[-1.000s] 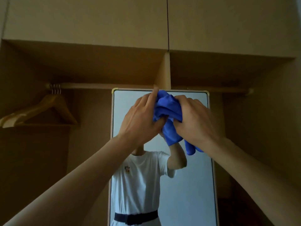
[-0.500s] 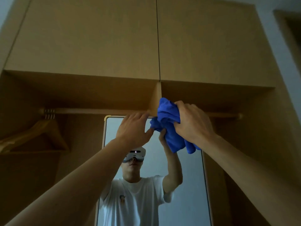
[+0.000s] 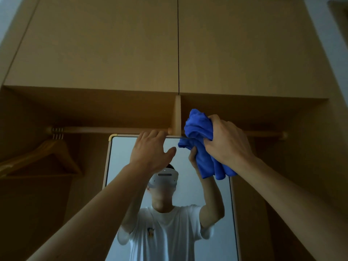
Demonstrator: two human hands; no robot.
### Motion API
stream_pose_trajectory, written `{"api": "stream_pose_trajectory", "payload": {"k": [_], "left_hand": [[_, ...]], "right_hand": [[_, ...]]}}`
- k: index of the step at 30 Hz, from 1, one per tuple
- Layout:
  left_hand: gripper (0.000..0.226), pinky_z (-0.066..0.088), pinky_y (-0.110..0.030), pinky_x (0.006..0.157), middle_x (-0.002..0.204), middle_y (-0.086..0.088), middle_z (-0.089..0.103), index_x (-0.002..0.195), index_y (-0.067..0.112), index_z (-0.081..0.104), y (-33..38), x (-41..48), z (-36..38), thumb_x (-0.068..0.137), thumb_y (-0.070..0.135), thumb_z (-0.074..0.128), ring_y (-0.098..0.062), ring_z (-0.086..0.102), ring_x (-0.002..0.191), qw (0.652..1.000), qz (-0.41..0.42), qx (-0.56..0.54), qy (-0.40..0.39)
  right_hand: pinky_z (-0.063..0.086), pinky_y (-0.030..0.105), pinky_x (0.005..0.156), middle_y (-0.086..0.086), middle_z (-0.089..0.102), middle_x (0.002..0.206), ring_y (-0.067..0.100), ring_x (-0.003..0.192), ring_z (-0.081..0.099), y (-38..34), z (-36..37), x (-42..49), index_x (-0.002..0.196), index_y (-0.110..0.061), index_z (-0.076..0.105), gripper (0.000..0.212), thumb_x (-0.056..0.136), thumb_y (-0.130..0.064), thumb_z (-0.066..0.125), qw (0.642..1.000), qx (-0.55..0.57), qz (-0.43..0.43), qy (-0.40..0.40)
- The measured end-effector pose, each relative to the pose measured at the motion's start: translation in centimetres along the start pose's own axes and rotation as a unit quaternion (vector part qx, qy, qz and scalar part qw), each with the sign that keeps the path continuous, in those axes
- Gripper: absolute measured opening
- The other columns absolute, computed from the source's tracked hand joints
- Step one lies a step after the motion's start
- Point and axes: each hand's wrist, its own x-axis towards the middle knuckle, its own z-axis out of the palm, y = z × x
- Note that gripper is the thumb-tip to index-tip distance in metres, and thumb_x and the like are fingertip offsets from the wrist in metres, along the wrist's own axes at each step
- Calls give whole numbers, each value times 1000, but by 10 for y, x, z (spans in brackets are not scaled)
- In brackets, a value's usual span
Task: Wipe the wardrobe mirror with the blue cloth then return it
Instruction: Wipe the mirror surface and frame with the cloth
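Note:
The tall wardrobe mirror (image 3: 207, 196) has a pale frame with a rounded top left corner. My right hand (image 3: 227, 143) grips the bunched blue cloth (image 3: 199, 129) at the mirror's top right part, the cloth hanging down over the glass. My left hand (image 3: 150, 153) is at the mirror's top edge, fingers reaching over the frame, thumb spread out. It holds no cloth. The glass reflects a person in a white T-shirt with both arms raised.
Above the mirror run a wooden clothes rail (image 3: 113, 129) and a vertical divider (image 3: 178, 115). A wooden hanger (image 3: 47, 157) hangs at the left. Closed upper cabinet doors (image 3: 113, 44) fill the top. The wardrobe's side wall (image 3: 310, 147) stands at the right.
My left hand let go of the cloth and moved left to the mirror's top edge. My right hand alone keeps the cloth, raised to the top. My view tilted upward.

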Motion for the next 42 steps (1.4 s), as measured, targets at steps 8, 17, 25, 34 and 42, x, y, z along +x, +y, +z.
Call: {"api": "stream_pose_trajectory", "payload": {"k": [8,17,25,34,42], "left_hand": [[73,34,-42,109,131,-4,60,141,20,52,15,-17,-32,83,63,42,-30,49,125,1000,-14,-12,10],[66,32,-40,110,131,-5,60,142,19,51,24,-27,-56,88,58,50,-30,48,126,1000,-9,-12,11],[67,29,-44,119,142,-3,54,149,22,44,18,-23,-53,92,58,50,-27,44,134,1000,4,-6,-9],[66,27,-43,120,144,-3,53,149,20,44,16,-25,-54,92,52,54,-26,43,135,999,15,-34,-10],[66,26,-42,119,142,-2,56,148,19,48,18,-27,-56,91,51,56,-25,43,135,997,11,-78,1]], "right_hand": [[53,39,63,-1,55,79,20,71,56,-15,-24,1,104,-19,48,28,84,-25,67,999,-16,-10,34],[42,34,61,0,57,85,20,75,53,-33,-52,-4,106,-16,49,28,84,-24,65,998,-40,-34,40],[40,32,61,0,58,85,19,75,53,-18,-56,2,109,-17,49,31,85,-25,67,995,-97,-7,34],[39,32,59,0,58,81,20,71,53,-11,-60,13,117,-18,50,34,87,-27,65,993,-113,36,-12],[40,30,55,-2,59,79,16,66,57,-27,-56,32,110,-23,51,32,82,-32,62,989,-62,48,-127]]}}
